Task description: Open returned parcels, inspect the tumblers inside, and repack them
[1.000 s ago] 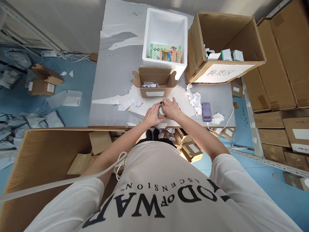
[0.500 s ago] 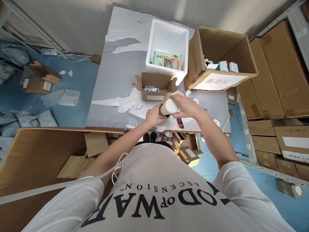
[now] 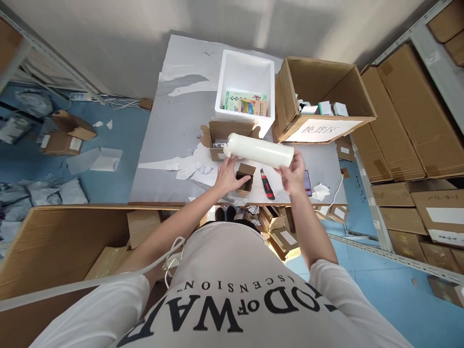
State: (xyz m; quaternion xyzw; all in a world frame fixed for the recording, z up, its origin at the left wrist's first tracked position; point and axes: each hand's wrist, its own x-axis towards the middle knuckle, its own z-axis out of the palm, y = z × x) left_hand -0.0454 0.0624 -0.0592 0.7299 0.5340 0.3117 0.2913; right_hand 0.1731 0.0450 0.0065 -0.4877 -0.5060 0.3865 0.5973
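My right hand [image 3: 294, 174] grips the right end of a long cream-white bottle [image 3: 261, 150], which lies nearly level in the air above the table. The bottle's left end has a small tab or loop. Below that end is my left hand [image 3: 229, 176], with fingers spread and thumb reaching over a small open brown box [image 3: 246, 178]. Whether its fingertips touch the bottle or the box I cannot tell. Between my hands, a red and black utility knife [image 3: 267, 184] rests on the table. Just beyond my right wrist lies a phone [image 3: 308, 182], partly hidden.
Behind the bottle stands an open carton [image 3: 213, 131], with a white foam box [image 3: 271, 104] holding printed packets behind it. A large cardboard box [image 3: 326, 130] is at the right. Torn paper [image 3: 186, 171] litters the grey table [image 3: 159, 145]. Shelved cartons [image 3: 406, 121] line the right side.
The bottle has come out of the small brown box and turned from upright to nearly level in my right hand. My left hand has let go of the box and spread its fingers.
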